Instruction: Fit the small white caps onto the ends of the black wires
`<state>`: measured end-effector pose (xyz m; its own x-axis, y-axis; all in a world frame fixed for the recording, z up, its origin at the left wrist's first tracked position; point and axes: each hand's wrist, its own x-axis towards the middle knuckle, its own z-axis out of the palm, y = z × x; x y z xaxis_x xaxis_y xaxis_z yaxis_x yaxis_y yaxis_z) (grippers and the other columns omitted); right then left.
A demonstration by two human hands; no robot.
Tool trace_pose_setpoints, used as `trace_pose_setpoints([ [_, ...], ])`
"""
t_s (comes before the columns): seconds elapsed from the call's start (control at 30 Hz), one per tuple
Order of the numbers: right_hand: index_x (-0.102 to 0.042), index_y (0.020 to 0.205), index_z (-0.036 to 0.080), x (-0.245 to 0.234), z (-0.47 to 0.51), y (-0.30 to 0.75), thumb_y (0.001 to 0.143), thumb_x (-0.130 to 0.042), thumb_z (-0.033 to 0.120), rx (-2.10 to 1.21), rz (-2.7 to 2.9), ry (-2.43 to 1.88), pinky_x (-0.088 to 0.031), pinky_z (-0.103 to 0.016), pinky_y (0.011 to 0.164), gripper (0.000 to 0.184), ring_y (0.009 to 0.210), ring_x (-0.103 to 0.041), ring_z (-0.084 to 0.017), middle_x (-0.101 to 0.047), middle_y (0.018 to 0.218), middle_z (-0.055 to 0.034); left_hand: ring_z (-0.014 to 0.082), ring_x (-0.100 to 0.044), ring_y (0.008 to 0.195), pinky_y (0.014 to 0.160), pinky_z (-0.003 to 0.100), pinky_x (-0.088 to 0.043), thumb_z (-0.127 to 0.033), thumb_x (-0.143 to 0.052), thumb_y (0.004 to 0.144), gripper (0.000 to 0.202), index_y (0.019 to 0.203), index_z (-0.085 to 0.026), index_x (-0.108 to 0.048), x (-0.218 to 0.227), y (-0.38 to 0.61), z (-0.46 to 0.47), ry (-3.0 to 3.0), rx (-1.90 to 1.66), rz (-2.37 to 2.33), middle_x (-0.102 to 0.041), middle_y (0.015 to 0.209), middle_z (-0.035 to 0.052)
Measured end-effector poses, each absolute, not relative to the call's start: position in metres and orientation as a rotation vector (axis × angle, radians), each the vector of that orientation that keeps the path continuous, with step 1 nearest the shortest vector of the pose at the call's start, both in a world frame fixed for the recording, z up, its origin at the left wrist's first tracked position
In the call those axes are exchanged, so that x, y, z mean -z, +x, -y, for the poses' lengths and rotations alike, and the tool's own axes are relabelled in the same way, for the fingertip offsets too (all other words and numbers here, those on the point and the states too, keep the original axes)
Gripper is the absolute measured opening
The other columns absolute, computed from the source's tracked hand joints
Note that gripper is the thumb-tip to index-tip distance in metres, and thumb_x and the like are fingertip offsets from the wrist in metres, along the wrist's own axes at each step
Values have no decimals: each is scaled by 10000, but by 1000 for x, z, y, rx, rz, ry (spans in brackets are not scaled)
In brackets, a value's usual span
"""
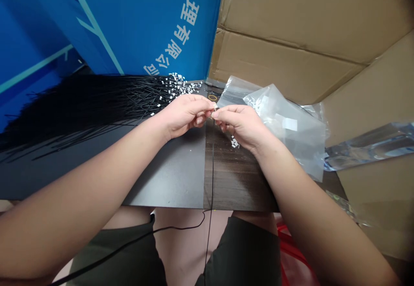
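In the middle of the head view my left hand (pixel 190 112) and my right hand (pixel 237 123) meet, fingertips almost touching. Both are closed in a pinch around the upper end of a thin black cable (pixel 212 165). A tiny white connector (pixel 215 105) shows at the left fingertips; its details are too small to make out. From the pinch the cable runs straight down past the table's front edge. Several loose white connectors (pixel 235 142) lie under my right hand, partly covered by it.
A thick bundle of black cables (pixel 106 100) with white ends (pixel 176 85) covers the back left of the dark table (pixel 168 182). Clear plastic bags (pixel 291 109) lie at right, near a clear bottle (pixel 371 146). Cardboard (pixel 291 57) and a blue panel (pixel 129 14) stand behind.
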<state>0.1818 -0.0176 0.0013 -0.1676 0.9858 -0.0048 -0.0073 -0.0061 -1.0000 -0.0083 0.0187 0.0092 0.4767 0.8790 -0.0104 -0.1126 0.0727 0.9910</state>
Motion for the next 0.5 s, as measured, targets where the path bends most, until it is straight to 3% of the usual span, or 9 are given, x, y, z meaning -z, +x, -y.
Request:
trace_pose_setpoints([
  [0.5,-763,659,190,-5,20,181,711,-894,327,-1335,1302,-1142,-389,-296,589,196,607,-507,-108,-638,657,2,76,-456,509,497,222,-339,-252,-815,765,185,685,-157,-677,-11,-6,-16,1324,-917,-830,-573,590,7],
])
